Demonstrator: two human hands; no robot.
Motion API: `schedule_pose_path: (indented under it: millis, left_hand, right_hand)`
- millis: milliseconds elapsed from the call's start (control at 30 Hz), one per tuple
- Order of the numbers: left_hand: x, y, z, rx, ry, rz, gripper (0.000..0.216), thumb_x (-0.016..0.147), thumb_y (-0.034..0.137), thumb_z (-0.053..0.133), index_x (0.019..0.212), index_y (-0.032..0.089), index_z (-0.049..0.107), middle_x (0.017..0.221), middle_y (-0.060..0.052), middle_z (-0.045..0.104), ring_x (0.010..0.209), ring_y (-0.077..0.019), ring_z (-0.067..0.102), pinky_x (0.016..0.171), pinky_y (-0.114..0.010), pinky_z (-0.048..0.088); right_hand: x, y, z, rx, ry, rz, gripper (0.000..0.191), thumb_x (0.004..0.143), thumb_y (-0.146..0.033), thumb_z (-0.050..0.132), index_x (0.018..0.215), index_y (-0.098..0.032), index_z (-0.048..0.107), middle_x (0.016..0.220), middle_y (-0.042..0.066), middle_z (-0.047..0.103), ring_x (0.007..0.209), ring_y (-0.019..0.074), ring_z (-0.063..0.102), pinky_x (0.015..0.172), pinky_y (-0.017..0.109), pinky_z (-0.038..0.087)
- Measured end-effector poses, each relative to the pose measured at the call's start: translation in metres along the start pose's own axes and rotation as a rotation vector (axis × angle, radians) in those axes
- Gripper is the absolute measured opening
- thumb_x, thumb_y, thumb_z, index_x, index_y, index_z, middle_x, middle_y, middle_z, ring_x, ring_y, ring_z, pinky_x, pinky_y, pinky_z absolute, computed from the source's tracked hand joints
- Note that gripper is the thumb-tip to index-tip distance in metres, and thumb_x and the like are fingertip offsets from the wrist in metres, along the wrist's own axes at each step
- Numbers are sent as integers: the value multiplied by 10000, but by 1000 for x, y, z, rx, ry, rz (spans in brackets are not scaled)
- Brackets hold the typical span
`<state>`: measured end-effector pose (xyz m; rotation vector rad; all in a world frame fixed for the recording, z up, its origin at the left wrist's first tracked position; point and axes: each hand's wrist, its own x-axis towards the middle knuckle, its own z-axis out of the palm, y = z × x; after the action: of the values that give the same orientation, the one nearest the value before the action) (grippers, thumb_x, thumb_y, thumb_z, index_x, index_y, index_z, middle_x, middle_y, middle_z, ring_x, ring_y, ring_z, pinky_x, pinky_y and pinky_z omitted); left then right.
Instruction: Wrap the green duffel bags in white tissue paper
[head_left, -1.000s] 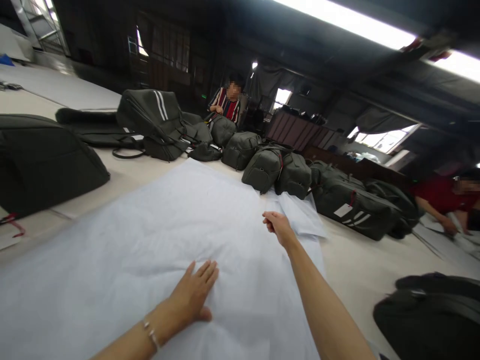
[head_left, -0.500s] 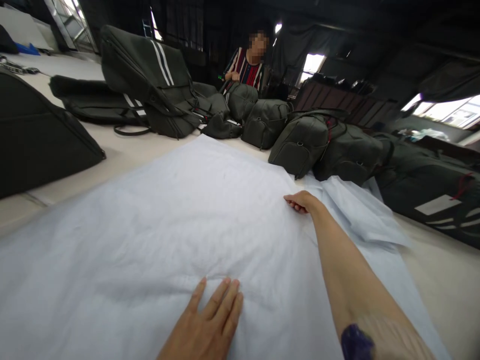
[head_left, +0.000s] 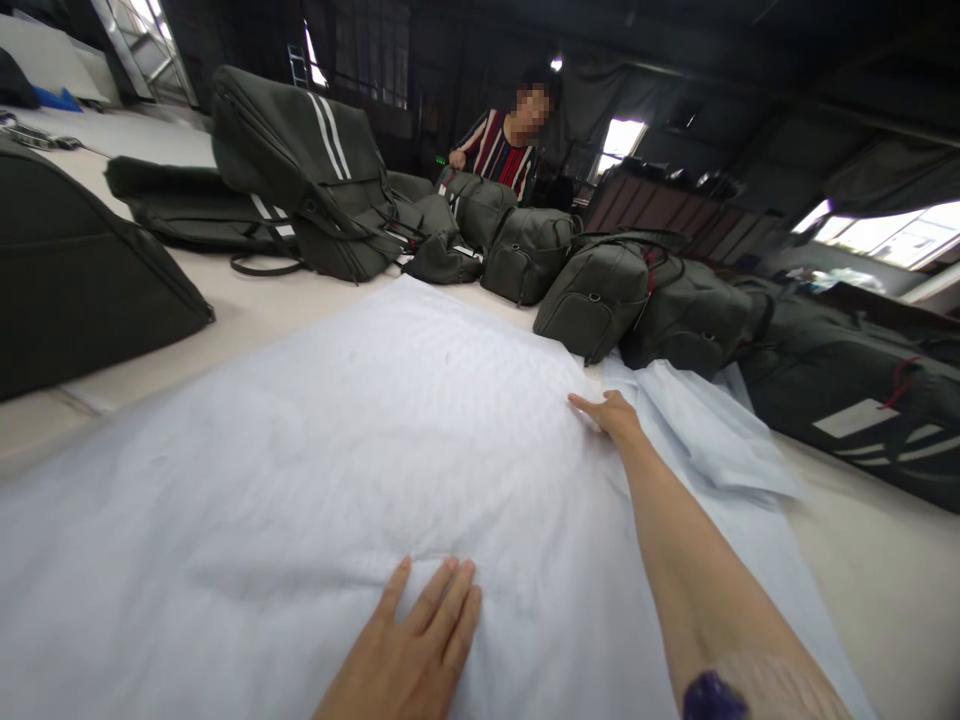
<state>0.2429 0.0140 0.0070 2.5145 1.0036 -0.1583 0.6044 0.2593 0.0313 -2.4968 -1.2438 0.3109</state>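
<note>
A large pale blue sheet (head_left: 360,440) lies spread over the white table (head_left: 247,310). My left hand (head_left: 412,650) rests flat on the sheet near its front edge, fingers stretched out and together. My right arm reaches far forward, and my right hand (head_left: 611,412) lies on the sheet's far right part with fingers extended, beside a folded-back flap of the same sheet (head_left: 697,430).
Several dark green bags (head_left: 600,290) stand in a row along the far edge of the sheet. A large bag with white stripes (head_left: 307,160) and a dark one (head_left: 67,280) sit at the left. A person in a striped shirt (head_left: 502,150) stands behind the bags.
The view has dropped and moved closer to the sheet. My right hand has gone from a loose curl to flat on the sheet, slightly farther out. My left hand stays flat.
</note>
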Motion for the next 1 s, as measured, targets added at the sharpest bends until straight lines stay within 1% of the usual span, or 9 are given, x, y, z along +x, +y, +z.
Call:
schedule_pose_path:
  millis: [167,233,333,433,533,700,833,933,1000]
  left_hand:
    - [-1,2,2,-16,-13,8,920,819,345,699,1547,260,144,1569,-106,186,1457,-358,216,1149,-647,307]
    - [-1,4,0,-6,-28,-15,907,818,378,704,1547,255,179,1572,-111,180,1458,-357,222,1160,-644,280]
    - [-1,7,-2,13,-70,-62,1016,757,545,739,1552,223,194,1583,-133,124,1472,-373,176,1176,-661,190]
    - [-1,8,-2,35,-82,-78,1090,716,672,720,1555,200,209,1592,-150,118,1482,-371,155,1182,-659,142]
    - [-1,8,-6,86,-23,-68,1004,752,623,720,1545,210,263,1597,-145,177,1479,-354,198,1186,-632,166]
    - [-11,14,-24,149,-4,-56,821,821,393,730,1517,207,337,1594,-137,230,1475,-327,232,1183,-582,210]
    - [-16,12,-31,174,56,-13,715,870,370,673,1493,175,383,1585,-155,263,1468,-315,259,1180,-553,214]
    - [-13,5,-26,188,116,29,711,879,416,652,1490,172,384,1578,-160,294,1456,-333,282,1164,-601,198]
    - [-10,0,-24,198,152,61,717,872,451,653,1483,174,398,1565,-170,324,1443,-342,307,1163,-622,170]
  right_hand:
    - [-35,-6,13,110,242,-265,718,964,-583,263,1511,-118,282,1570,205,291,1452,340,265,1151,544,246]
    - [-51,-10,31,120,126,-409,700,964,-566,299,1503,-120,311,1592,177,260,1485,320,178,1189,559,129]
    - [-67,-15,48,195,-114,-379,705,908,-568,475,1467,-145,398,1588,150,284,1490,319,161,1202,558,45]
    - [-80,-17,30,322,-108,-284,675,923,-539,451,1465,-141,399,1593,142,276,1490,298,174,1210,526,93]
    - [-117,1,-21,400,-22,-238,641,964,-521,332,1468,-129,391,1569,129,338,1463,237,272,1199,416,216]
    - [-272,109,-125,500,18,-183,452,807,-566,607,1048,-204,727,1099,74,735,1071,259,651,1008,359,461]
    - [-422,225,-201,275,137,180,438,735,-613,621,894,-228,757,912,48,762,905,273,689,832,339,522]
    - [-499,291,-230,155,174,373,506,709,-638,572,913,-214,757,965,75,761,928,298,692,776,340,543]
    - [-521,318,-233,149,181,448,560,647,-648,573,921,-194,754,1003,109,755,962,318,691,808,369,555]
